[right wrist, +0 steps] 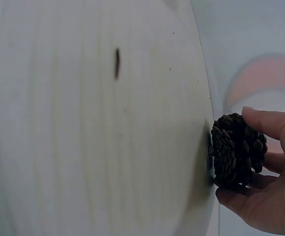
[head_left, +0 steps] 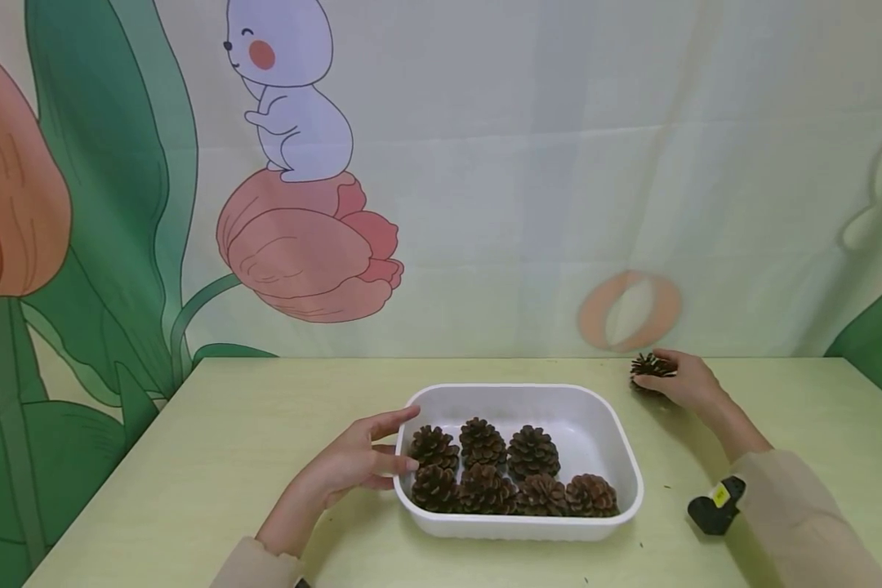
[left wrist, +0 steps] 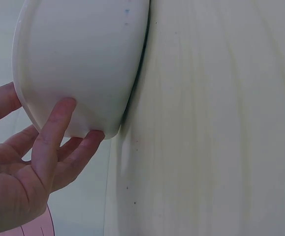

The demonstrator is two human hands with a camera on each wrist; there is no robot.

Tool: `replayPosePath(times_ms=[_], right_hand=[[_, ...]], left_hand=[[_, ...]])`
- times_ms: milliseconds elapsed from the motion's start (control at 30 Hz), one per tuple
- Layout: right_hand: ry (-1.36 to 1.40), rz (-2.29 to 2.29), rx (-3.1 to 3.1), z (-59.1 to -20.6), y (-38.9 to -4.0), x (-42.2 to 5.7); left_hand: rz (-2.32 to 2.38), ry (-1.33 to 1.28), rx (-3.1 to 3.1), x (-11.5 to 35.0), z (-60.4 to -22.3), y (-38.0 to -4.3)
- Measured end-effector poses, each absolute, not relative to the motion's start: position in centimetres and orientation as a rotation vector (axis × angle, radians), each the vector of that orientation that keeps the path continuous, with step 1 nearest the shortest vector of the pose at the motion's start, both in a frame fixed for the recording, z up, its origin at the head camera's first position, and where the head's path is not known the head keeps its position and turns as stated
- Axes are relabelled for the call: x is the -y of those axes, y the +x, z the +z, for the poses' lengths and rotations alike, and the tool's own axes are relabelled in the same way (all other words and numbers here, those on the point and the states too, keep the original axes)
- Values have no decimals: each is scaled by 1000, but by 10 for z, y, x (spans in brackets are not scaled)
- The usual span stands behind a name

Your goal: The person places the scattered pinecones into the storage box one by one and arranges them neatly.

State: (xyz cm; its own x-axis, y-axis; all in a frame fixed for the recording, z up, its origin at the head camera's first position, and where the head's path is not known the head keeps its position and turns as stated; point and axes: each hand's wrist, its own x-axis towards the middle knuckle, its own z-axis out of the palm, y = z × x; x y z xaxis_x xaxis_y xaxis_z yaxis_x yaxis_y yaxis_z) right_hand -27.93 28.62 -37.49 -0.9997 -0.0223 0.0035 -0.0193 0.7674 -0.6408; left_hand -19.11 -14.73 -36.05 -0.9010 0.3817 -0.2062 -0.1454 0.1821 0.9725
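A white rectangular tray (head_left: pixel 525 529) stands on the table, with several brown pine cones (head_left: pixel 487 488) along its left and near sides. My left hand (head_left: pixel 353 457) is at the tray's left end. Its spread fingers touch the outer wall and rim, and the left wrist view shows fingertips against the white wall (left wrist: pixel 83 64). Far to the right, close to the table's back edge, my right hand (head_left: pixel 694 384) grips a single pine cone (right wrist: pixel 233 147) between thumb and fingers. Whether that cone still touches the tabletop I cannot tell.
The pale wooden table (head_left: pixel 242 441) ends at a printed curtain (head_left: pixel 485 204) right behind the tray. A small dark fragment (right wrist: pixel 117 63) and tiny specks lie on the tabletop. A black device (head_left: pixel 716 506) is at the right sleeve.
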Motion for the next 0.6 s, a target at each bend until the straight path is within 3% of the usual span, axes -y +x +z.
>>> replayPosePath(times_ms=[600], right_hand=[[-116, -1107, -2993, -365, -271, -284]], left_hand=[[1753, 223, -2076, 146, -359, -190]])
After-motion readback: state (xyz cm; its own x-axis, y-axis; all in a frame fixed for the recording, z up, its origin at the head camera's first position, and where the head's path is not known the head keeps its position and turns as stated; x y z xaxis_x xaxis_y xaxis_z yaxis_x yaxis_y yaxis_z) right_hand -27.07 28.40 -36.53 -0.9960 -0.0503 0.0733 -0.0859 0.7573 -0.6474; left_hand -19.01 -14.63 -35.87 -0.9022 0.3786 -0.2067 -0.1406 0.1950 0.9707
